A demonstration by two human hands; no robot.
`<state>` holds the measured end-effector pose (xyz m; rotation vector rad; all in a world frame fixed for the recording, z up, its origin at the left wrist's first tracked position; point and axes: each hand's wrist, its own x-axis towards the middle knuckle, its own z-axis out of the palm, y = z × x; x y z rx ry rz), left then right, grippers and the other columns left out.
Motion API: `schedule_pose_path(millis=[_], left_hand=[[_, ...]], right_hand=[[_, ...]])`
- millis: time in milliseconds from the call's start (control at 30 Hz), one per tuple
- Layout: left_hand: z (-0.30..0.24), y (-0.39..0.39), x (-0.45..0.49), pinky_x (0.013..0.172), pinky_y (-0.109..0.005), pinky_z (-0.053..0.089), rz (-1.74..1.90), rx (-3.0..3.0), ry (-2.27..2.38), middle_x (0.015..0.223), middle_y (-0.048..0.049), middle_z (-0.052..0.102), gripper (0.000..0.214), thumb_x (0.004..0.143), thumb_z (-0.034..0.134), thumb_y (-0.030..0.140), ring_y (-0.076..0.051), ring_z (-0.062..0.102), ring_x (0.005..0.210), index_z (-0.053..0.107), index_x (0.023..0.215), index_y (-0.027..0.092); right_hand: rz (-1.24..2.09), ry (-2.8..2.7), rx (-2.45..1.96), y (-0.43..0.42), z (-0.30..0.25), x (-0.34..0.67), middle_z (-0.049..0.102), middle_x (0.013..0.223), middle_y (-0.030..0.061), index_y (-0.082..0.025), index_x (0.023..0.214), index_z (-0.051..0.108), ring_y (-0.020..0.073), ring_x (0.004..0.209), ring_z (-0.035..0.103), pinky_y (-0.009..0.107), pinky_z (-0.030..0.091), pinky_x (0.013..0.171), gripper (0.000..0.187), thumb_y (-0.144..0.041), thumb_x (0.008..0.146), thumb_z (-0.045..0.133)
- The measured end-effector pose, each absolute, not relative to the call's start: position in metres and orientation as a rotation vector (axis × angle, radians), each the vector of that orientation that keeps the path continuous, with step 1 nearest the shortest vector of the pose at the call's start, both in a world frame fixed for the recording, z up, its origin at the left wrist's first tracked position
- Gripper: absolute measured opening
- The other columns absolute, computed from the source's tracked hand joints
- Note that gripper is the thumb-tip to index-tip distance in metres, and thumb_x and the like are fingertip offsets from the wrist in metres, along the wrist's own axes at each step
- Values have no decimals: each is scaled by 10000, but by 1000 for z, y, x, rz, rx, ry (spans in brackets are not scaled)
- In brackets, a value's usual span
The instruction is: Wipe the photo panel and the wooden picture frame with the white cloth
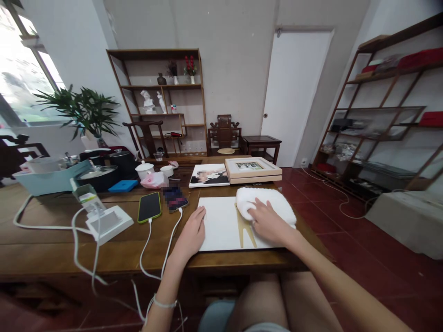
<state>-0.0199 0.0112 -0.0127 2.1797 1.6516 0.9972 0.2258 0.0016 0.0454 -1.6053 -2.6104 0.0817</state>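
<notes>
A flat white canvas panel point(219, 226) with a tan two-legged shape lies near the table's front edge. My left hand point(194, 233) is at its left edge, fingers close together and holding that side. On the panel's right part rests a folded, fluffy white towel point(280, 203). My right hand point(266, 222) presses on the towel's near left side, its fingers bent into the pile. The towel covers the panel's right part, and my right hand hides some of the towel.
Behind the panel lie a photo print point(209, 176) and stacked wooden frames point(254, 173). Leftward are a green-edged phone point(149, 206), another phone point(176, 197), both on white cables, an open white box point(110, 225), a blue box point(123, 186) and a lidded pot point(144, 169).
</notes>
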Motion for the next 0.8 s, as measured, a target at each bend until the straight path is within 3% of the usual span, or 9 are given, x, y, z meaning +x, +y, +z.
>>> schedule_pose_path(millis=[200, 400, 600, 800], left_hand=[[-12, 10, -18, 1115, -402, 268, 972, 2186, 1679, 1358, -167, 485, 464, 837, 316, 186, -219, 414, 1291, 538, 1224, 57], [-12, 11, -19, 1105, -414, 286, 980, 2204, 1683, 1348, -165, 498, 457, 834, 326, 181, -227, 426, 1283, 545, 1218, 68], [-12, 14, -23, 1101, -418, 292, 1012, 2213, 1664, 1326, -160, 524, 446, 821, 336, 155, -232, 460, 1258, 568, 1194, 77], [-7, 12, -24, 1086, -424, 318, 1036, 2242, 1588, 1340, -129, 517, 466, 794, 341, 118, -222, 463, 1257, 562, 1205, 125]], right_hand=[[128, -2748, -1364, -84, 38, 227, 268, 1487, 134, -151, 1063, 625, 391, 1367, 69, 631, 75, 1059, 409, -71, 704, 444], [163, -2700, -1371, -26, 49, 220, 381, 1423, 155, -141, 1150, 574, 357, 1342, 225, 585, 223, 1042, 441, -81, 743, 416], [43, -2701, -1350, 35, 51, 163, 430, 1367, 200, -109, 1201, 539, 397, 1309, 258, 677, 194, 984, 457, -85, 765, 403], [-22, -2758, -1113, -9, 43, 141, 410, 1378, 210, -94, 1126, 597, 391, 1320, 240, 616, 166, 1038, 378, -135, 788, 431]])
